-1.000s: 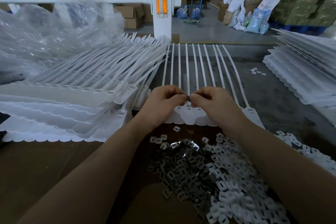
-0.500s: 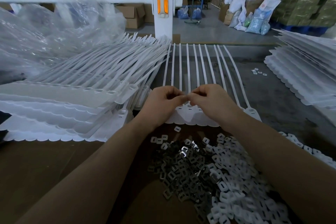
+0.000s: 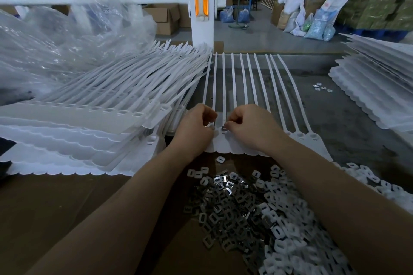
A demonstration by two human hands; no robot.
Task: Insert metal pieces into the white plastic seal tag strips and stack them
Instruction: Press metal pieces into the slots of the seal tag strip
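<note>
A white seal tag strip sheet (image 3: 250, 87) lies flat in front of me, its tails running away from me. My right hand (image 3: 250, 127) pinches a small metal piece (image 3: 224, 128) at a slot in the sheet's head row. My left hand (image 3: 196, 127), fingers curled, presses on the neighbouring head just to the left; what it pinches is hidden. A heap of metal pieces (image 3: 225, 203) mixed with white plastic caps (image 3: 290, 230) lies close to me between my forearms.
A tall stack of strip sheets (image 3: 89, 118) fills the left side, with clear plastic bags (image 3: 55, 47) behind it. Another stack (image 3: 375, 87) stands at the right. A white post (image 3: 201, 6) rises beyond the table; a few loose caps (image 3: 321, 87) lie far right.
Both hands have shifted slightly left along the head row and parted a little. The metal piece now sits at a slot under my right fingertips.
</note>
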